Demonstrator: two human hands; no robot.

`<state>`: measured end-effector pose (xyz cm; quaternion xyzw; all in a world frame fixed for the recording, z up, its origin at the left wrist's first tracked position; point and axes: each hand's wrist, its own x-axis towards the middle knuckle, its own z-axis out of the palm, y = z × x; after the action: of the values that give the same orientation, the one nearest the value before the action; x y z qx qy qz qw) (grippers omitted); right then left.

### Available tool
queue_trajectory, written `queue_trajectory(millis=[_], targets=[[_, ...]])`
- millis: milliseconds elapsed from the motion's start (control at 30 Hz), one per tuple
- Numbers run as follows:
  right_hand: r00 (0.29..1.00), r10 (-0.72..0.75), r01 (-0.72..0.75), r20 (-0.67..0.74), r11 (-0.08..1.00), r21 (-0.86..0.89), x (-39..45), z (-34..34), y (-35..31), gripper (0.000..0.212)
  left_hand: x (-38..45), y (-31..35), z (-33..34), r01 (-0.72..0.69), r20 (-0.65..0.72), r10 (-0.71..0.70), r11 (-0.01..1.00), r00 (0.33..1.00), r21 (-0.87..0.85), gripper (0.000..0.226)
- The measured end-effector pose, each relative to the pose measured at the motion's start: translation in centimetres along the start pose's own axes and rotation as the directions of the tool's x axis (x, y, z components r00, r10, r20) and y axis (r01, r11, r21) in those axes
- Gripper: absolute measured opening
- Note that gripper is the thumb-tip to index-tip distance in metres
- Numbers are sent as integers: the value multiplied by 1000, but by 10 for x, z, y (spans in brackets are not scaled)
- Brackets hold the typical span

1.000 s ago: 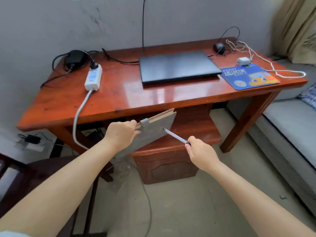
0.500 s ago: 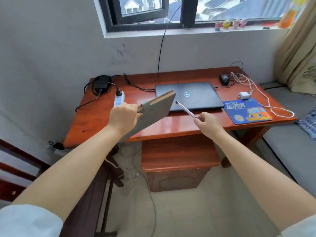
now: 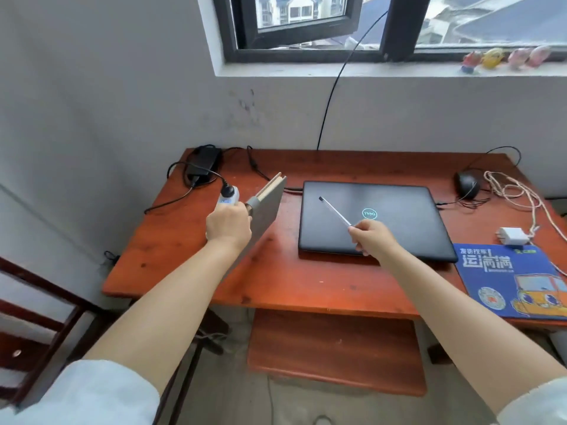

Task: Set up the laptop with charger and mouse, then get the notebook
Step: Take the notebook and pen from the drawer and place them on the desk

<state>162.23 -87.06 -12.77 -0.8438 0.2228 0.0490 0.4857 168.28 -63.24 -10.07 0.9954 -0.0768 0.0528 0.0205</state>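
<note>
above the near half of the desk (image 3: 276,286), our left hand (image 3: 228,227) gripped the grey notebook (image 3: 267,207) tilted on edge, fingers curled round its spine; our right hand (image 3: 372,237) pinched a pen (image 3: 334,211) over the closed laptop (image 3: 374,222). farther back lay the charger (image 3: 204,164) and the mouse (image 3: 468,185). we judged the fetching step nearly done; next, the notebook wanted laying flat on bare wood left of the laptop.

Single head-worn view, high above desk (image 3: 306,289), facing forward and down toward wall and window (image 3: 306,29).
</note>
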Motion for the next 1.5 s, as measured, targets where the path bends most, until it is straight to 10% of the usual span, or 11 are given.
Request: queue_trajectory(millis=[300, 567, 833, 1200, 1500], targets=[[988, 107, -108, 114, 994, 2, 61, 33, 13, 26, 19, 34, 37, -144, 251, 127, 988, 960, 50, 23], [983, 166, -169, 81, 985, 25, 61, 29, 41, 30, 24, 67, 98, 72, 511, -3, 991, 859, -115, 69], [995, 96, -94, 20, 991, -97, 47, 24, 66, 10, 31, 70, 147, 133, 546, -119, 991, 829, 14, 66], [981, 141, -136, 132, 990, -46, 38, 65, 80, 7, 7, 15, 141, 132, 357, -34, 958, 933, -254, 33], [980, 118, -128, 160, 990, 54, 31, 167, 35, 11, -7, -63, 142, 387, 490, -262, 906, 831, -172, 71]])
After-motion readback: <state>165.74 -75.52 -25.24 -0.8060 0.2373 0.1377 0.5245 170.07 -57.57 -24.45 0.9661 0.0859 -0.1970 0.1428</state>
